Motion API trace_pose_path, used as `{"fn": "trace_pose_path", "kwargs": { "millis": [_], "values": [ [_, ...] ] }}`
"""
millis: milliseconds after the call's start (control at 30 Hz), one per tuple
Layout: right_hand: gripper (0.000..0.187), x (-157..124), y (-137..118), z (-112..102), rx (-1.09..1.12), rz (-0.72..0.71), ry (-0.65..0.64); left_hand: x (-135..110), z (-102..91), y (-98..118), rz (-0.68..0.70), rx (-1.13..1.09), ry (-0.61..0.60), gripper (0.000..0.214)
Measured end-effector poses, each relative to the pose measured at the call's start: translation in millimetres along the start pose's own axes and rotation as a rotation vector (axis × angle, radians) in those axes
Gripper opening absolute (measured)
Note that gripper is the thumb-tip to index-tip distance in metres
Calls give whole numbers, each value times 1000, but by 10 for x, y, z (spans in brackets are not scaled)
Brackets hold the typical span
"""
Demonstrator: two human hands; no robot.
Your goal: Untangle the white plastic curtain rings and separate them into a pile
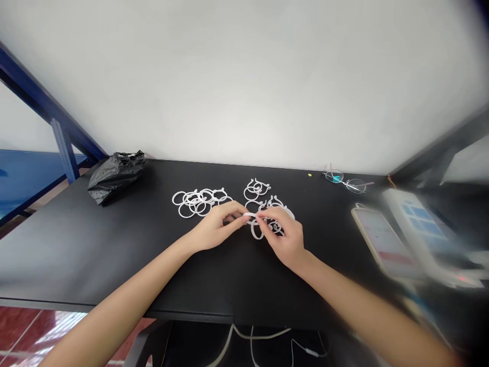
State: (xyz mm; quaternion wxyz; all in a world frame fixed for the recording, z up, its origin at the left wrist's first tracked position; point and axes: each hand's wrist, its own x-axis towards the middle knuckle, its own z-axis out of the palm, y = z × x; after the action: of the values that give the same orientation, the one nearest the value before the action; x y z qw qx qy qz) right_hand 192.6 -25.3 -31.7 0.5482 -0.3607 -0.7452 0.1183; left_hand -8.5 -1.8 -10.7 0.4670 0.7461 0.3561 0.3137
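Over the middle of a black table (pixel 114 255), my left hand (pixel 217 227) and my right hand (pixel 284 234) meet, both pinching the same white plastic ring (pixel 255 224) between their fingertips. Left of my left hand lies a pile of several closed white rings (pixel 198 201). Behind and under my right hand is a second pile of several white rings with open ends (pixel 263 196). Part of that pile is hidden by my right hand.
A crumpled black plastic bag (pixel 114 176) lies at the table's back left. A pair of glasses (pixel 346 181) rests at the back right by the white wall. A phone (pixel 380 239) and a blurred white device (pixel 420 219) lie on the right. Cables (pixel 252 336) hang below the front edge.
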Motion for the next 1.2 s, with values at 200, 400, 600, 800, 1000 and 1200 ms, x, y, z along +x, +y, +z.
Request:
{"fn": "trace_pose_path", "kwargs": {
  "millis": [200,400,600,800,1000,1200],
  "values": [
    [30,-6,-31,-9,-11,60,6,35,10,-4,-100,-386,-35,29],
    [37,9,-27,3,-42,32,-17,33,18,16,-151,-446,-51,33],
    [40,-7,-1,15,-31,79,-69,25,-13,-3,-149,-422,-72,37],
    [31,-48,36,36,13,120,-55,38,-34,16,-141,-430,-71,36],
    [15,-21,25,17,-47,93,-59,41,-45,42,-154,-461,-18,38],
    [16,32,23,-5,-133,47,-20,27,-47,59,-96,-353,-31,30]
  ]
}}
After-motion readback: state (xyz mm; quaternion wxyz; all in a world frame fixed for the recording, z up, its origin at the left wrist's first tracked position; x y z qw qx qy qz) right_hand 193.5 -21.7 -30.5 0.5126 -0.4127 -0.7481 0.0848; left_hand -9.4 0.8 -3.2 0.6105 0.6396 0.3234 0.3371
